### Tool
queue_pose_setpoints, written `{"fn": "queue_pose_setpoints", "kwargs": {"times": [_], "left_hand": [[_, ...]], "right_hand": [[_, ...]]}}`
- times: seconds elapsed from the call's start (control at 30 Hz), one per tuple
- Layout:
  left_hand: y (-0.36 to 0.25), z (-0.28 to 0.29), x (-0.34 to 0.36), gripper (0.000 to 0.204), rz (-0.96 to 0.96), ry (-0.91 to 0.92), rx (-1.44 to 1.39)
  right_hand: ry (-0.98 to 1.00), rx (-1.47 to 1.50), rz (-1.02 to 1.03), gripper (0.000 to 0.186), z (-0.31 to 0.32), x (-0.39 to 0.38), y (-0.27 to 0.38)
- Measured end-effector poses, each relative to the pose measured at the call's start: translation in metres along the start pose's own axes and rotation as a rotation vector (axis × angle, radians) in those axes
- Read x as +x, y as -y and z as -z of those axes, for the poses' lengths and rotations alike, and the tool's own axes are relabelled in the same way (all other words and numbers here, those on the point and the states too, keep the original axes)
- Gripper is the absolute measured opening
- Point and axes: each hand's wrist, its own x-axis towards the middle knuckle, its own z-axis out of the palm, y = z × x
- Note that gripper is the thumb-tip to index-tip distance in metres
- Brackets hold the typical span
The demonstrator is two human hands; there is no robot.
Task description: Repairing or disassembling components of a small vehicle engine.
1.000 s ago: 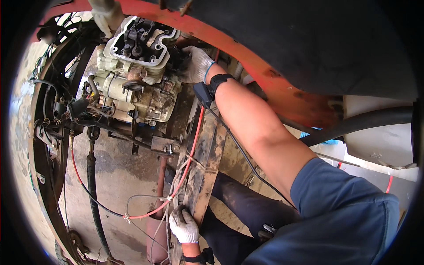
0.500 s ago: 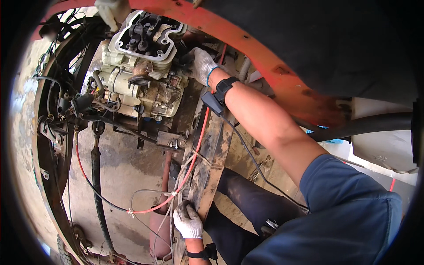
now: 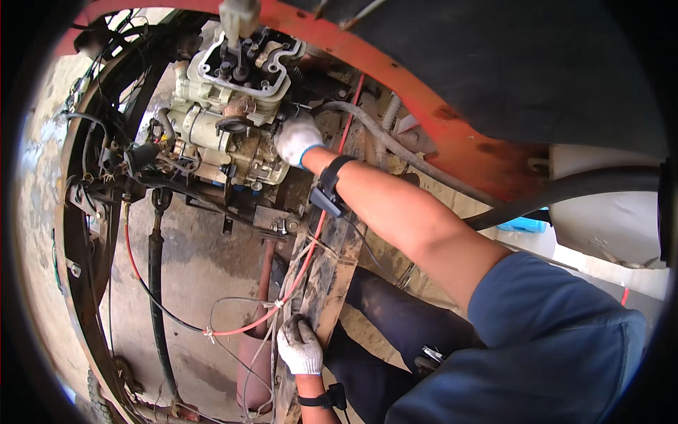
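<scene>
My right hand (image 3: 298,139), in a white knit glove, is against the right side of a bare engine (image 3: 219,134); its fingers are hidden from me. The engine's top is uncovered, with dark valve parts (image 3: 244,67) inside a pale rim. Lower down, my left hand (image 3: 300,346), in a soiled white glove, is curled over the edge of a rusty frame rail (image 3: 332,283). Beside it, thin grey cables and a red cable (image 3: 302,272) run along the rail, tied together with string.
A pale shape (image 3: 240,20), perhaps another person's gloved hand, hangs above the engine. A red curved panel (image 3: 424,92) arches across the top. To the right run a grey hose (image 3: 395,145) and a thick black pipe (image 3: 586,194). A dark shaft (image 3: 156,261) stands below the engine's left side.
My right hand has moved down and left along the engine's side, uncovering the grey hose. The pale shape above the engine has shifted right. My left hand stays on the rail.
</scene>
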Motion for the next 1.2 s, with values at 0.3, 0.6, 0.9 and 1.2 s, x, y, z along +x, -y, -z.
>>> {"fn": "queue_pose_setpoints", "kwargs": {"times": [0.3,0.6,0.9,1.2], "left_hand": [[0.004,0.0,0.002,0.015,-0.023,0.001,0.011],[0.005,0.0,0.004,0.017,-0.023,0.009,0.005],[0.005,0.001,0.005,0.016,-0.041,0.038,0.032],[0.009,0.001,0.006,0.016,-0.088,0.029,0.066]], "right_hand": [[0.1,0.172,-0.1,0.04,0.018,-0.006,-0.016],[0.033,0.023,-0.117,0.036,-0.016,0.031,-0.05],[-0.333,0.482,-0.538,0.031,-0.028,0.055,-0.041],[0.045,-0.06,-0.121,0.027,-0.017,-0.001,-0.059]]}}
